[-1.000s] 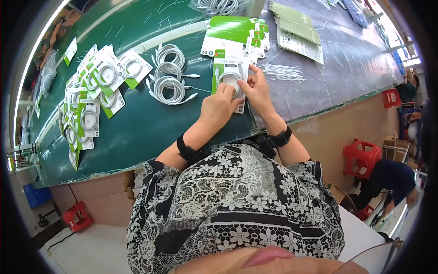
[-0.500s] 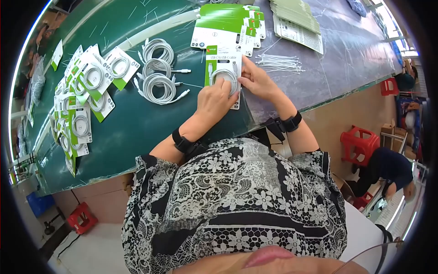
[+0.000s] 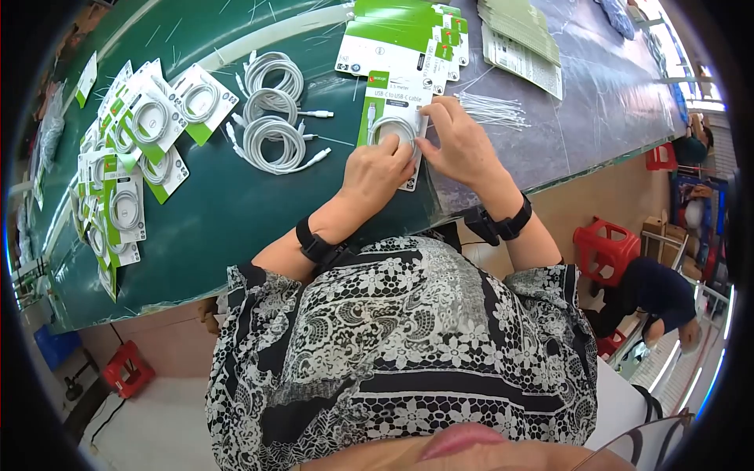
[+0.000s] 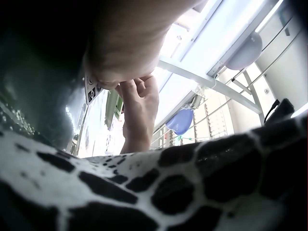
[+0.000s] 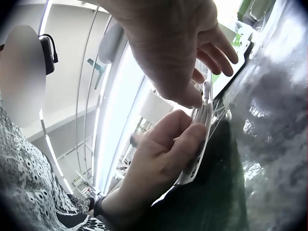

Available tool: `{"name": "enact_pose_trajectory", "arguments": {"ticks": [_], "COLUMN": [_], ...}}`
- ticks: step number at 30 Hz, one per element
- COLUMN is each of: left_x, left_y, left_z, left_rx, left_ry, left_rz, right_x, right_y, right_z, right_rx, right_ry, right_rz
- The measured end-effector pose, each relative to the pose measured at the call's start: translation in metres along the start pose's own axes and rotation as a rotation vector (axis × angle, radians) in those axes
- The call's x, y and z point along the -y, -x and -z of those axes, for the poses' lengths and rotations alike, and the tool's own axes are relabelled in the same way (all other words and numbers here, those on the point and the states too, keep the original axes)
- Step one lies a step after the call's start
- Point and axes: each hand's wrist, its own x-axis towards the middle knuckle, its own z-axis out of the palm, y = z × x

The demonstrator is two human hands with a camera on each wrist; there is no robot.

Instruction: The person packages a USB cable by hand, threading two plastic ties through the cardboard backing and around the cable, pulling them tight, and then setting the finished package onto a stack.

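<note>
A white and green card [image 3: 400, 90] lies on the table before the person, a coiled white cable [image 3: 378, 128] on its face. The left hand [image 3: 375, 174] grips the card and coil at the lower part; its thumb and fingers close on them in the right wrist view [image 5: 161, 156]. Beside the card's right edge is the right hand [image 3: 469, 149], fingers loosely extended and apart, thumb touching near the coil. In the left wrist view the right hand [image 4: 139, 113] appears beyond the left hand [image 4: 130, 43], whose fingers are mostly hidden.
Coiled cables [image 3: 275, 144] lie left of the card, with a pile of carded cables [image 3: 126, 202] farther left. Beyond are fanned blank cards [image 3: 385, 39], thin white ties [image 3: 495, 111] and a stack of printed cards [image 3: 522, 67]. The table edge is close to the body.
The right hand has drawn slightly right, its fingers and thumb spread wider at the card's edge. The left hand stays on the coil. The head view has shifted a little.
</note>
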Motion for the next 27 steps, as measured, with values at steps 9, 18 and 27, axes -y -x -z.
{"name": "enact_pose_trajectory", "arguments": {"ticks": [9, 18, 27], "left_x": [0.002, 0.003, 0.036], "left_y": [0.006, 0.004, -0.002], "left_z": [-0.004, 0.010, 0.027], "left_rx": [0.045, -0.024, -0.317], "left_ry": [-0.038, 0.188, 1.106], "left_rz": [-0.045, 0.032, 0.681], "right_x": [-0.001, -0.013, -0.014], "right_y": [0.000, 0.007, -0.008], "right_z": [-0.009, -0.023, -0.012], "right_rx": [-0.019, -0.137, -0.221], "right_ry": [0.004, -0.948, -1.073], "right_rz": [-0.027, -0.541, -0.464]}}
